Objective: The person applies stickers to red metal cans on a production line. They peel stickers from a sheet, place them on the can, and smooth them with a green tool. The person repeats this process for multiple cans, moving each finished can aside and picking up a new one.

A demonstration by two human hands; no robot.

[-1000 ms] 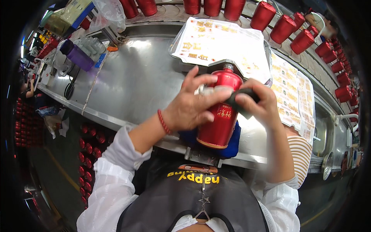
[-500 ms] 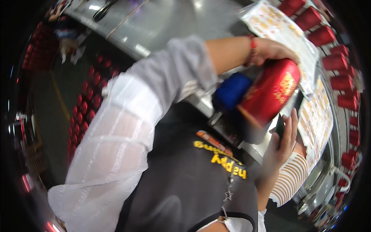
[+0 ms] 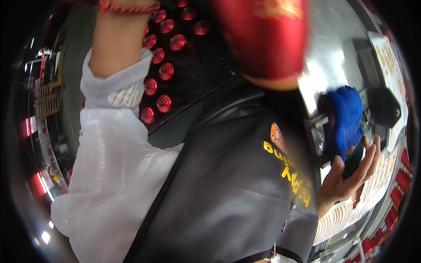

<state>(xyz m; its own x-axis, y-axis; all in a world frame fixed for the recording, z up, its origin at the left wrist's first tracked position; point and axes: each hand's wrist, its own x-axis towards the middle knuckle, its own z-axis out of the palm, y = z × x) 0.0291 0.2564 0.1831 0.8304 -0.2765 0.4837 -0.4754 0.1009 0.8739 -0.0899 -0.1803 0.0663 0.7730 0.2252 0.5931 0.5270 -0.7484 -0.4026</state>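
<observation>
A glossy red canister [image 3: 272,35] with gold print hangs tilted at the top, close up and blurred. Of my left hand only the wrist [image 3: 125,6], with a red braided bracelet, shows; the fingers lie past the upper edge. No other hand is near the canister, so my left hand seems to hold it. My right hand [image 3: 346,182] is low on the right, fingers fairly straight. Between its thumb and fingers is a dark flat thing [image 3: 354,162], its kind unclear. Just beyond lies a bunched blue cloth-like piece [image 3: 346,116] on a metal fixture.
Several red canisters with ringed tops [image 3: 166,70] stand on a dark surface at left. The steel table [image 3: 331,52] carries a black plate [image 3: 386,107] and printed sheets [image 3: 390,65] at right. A striped sleeve [image 3: 333,223] lies beside my right wrist; more red canisters [image 3: 401,179] line the far right.
My left arm has swung left, away from the table, and the red canister has come up and left with it. The view has turned left. My right hand keeps the dark flat thing.
</observation>
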